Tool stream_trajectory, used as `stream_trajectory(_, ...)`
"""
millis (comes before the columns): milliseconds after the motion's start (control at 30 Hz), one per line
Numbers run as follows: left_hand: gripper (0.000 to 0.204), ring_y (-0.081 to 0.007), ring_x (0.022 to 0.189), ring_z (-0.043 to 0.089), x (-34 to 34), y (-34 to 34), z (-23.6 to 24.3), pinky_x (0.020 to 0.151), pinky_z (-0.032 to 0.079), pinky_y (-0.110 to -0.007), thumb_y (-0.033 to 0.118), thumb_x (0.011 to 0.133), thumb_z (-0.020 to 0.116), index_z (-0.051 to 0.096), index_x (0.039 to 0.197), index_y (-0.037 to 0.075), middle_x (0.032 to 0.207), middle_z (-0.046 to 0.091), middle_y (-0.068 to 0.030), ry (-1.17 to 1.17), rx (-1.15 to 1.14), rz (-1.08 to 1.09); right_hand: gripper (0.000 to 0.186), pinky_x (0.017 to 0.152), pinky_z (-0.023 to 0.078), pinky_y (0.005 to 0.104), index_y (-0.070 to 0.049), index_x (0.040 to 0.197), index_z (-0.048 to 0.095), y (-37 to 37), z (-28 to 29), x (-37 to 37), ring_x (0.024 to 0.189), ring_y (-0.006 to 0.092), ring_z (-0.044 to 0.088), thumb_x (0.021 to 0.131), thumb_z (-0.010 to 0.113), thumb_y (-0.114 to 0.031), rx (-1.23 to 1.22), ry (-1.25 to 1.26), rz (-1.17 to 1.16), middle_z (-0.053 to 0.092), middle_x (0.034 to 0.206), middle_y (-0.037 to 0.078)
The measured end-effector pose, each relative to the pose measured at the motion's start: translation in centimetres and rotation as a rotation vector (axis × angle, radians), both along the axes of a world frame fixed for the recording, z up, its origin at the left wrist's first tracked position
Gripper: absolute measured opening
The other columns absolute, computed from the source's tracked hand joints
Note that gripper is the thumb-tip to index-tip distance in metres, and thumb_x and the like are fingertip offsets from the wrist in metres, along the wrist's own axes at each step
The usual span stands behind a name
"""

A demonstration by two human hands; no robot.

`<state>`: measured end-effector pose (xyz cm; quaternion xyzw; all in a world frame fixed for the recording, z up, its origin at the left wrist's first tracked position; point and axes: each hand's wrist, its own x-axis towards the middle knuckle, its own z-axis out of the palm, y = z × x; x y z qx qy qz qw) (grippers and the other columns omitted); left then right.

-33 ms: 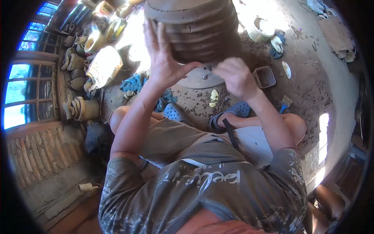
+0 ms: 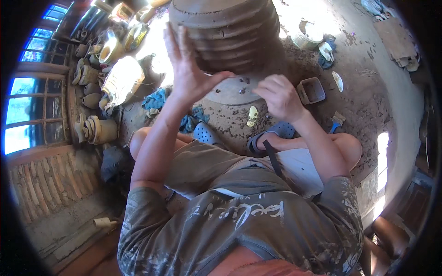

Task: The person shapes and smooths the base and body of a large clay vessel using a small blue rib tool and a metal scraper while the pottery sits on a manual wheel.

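Observation:
A large brown clay pot [image 2: 225, 37] with ridged walls stands before me, its top cut off by the upper edge of the view. Beneath it shows a pale round slab [image 2: 232, 92] with bits of clay on it. My left hand [image 2: 189, 78] is spread open along the pot's left side, fingers up and thumb stretched out toward the right, low by the base. Right of the base is my right hand [image 2: 281, 97], its fingers curled closed and slightly apart from the pot. Whatever lies inside those fingers is hidden.
A rectangular tub [image 2: 312, 90], a white bucket [image 2: 307, 35], a pale oval piece [image 2: 338, 81] and a blue-handled brush [image 2: 338, 121] lie to the right. Blue rags [image 2: 155, 100] and several pots [image 2: 102, 130] are at left. Clay crumbs and a yellowish piece [image 2: 252, 116] lie near my feet.
My right hand has shifted slightly down and away from the pot. My left hand has moved a little to the left, still beside the wall.

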<state>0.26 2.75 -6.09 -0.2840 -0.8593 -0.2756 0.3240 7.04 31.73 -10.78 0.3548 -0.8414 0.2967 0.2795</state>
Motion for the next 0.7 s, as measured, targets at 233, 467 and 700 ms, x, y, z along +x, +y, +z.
stream_trajectory(233, 0.172, -0.0554, 0.162, 0.012, -1.2, -0.5, 0.7, 0.130, 0.028, -0.060, 0.068, 0.049, 0.102, 0.000, 0.171, 0.000, 0.173, -0.004, -0.0388, -0.138, -0.028, 0.027, 0.030, 0.085, 0.057, 0.0401, -0.005, 0.104, 0.082, -1.0, 1.7, -0.5, 0.096, 0.0273, 0.069, 0.078, 0.076, 0.009, -0.238, 0.110, -0.139, 0.075, 0.101, 0.007)
stream_trajectory(467, 0.172, -0.0549, 0.162, 0.013, -0.7, -0.1, 0.8, 0.130, 0.028, -0.059, 0.070, 0.050, 0.100, 0.001, 0.168, -0.007, 0.173, -0.003, -0.0397, -0.146, -0.056, 0.078, 0.032, 0.091, 0.056, 0.0387, -0.007, 0.107, 0.084, -2.3, 2.6, -3.3, 0.104, 0.0254, 0.067, 0.077, 0.074, -0.001, -0.125, 0.333, -0.136, 0.073, 0.102, 0.003)
stream_trajectory(700, 0.173, -0.0574, 0.161, 0.010, -0.4, 1.0, 0.2, 0.129, 0.024, -0.064, 0.073, 0.052, 0.099, -0.003, 0.170, -0.002, 0.173, -0.005, -0.0403, -0.101, -0.026, 0.090, 0.033, 0.092, 0.058, 0.0385, -0.007, 0.108, 0.084, -1.5, 1.8, -3.0, 0.105, 0.0253, 0.070, 0.079, 0.074, 0.004, -0.171, 0.158, -0.111, 0.076, 0.102, 0.007)
